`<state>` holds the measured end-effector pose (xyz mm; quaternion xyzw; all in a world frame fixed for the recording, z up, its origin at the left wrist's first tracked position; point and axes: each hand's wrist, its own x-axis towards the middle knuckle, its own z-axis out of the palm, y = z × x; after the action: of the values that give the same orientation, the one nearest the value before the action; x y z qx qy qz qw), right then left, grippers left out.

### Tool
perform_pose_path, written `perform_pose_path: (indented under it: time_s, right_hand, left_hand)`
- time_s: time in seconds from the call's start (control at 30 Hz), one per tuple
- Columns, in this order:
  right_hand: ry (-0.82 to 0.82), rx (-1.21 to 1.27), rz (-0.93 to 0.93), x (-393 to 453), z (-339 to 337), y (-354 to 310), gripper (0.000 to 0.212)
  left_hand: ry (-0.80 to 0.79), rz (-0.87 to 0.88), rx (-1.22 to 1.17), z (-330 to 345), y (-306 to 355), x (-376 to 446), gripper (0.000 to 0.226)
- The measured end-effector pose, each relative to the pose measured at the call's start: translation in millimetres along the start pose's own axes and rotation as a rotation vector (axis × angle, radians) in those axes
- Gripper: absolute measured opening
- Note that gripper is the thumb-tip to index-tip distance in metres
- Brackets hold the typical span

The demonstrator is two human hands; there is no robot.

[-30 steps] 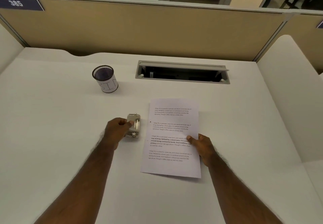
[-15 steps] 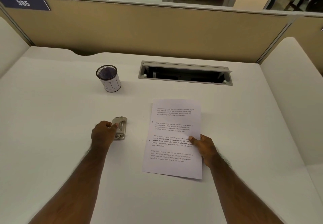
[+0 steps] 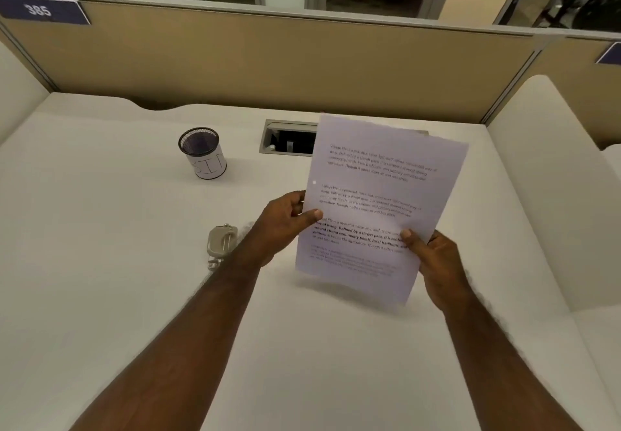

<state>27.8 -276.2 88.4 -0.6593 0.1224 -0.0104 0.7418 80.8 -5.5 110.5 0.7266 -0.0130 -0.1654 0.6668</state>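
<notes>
the printed sheet point(image 3: 376, 195) is held above the desk point(image 3: 100, 262), long axis running away from the person and leaning right; the left hand point(image 3: 282, 225) pinches its left edge, the right hand point(image 3: 437, 262) its right edge. the metal punch point(image 3: 221, 240) lies beside the left wrist, nearer that hand.

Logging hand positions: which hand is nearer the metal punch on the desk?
Left. The left hand grips the sheet just right of the punch; the right hand holds the sheet's far edge.
</notes>
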Motion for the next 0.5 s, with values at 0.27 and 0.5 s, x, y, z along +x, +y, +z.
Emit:
perform_pose_path:
  time_s: [0.27,0.5]
  right_hand:
    - [0.058,-0.149,-0.114,4,-20,-30,0.008]
    - [0.056,-0.292,0.005,7,-18,11,0.023]
  left_hand:
    - [0.080,0.136,-0.011,25,20,-1,0.021]
    - [0.183,0.064,0.232,32,-16,-1,0.022]
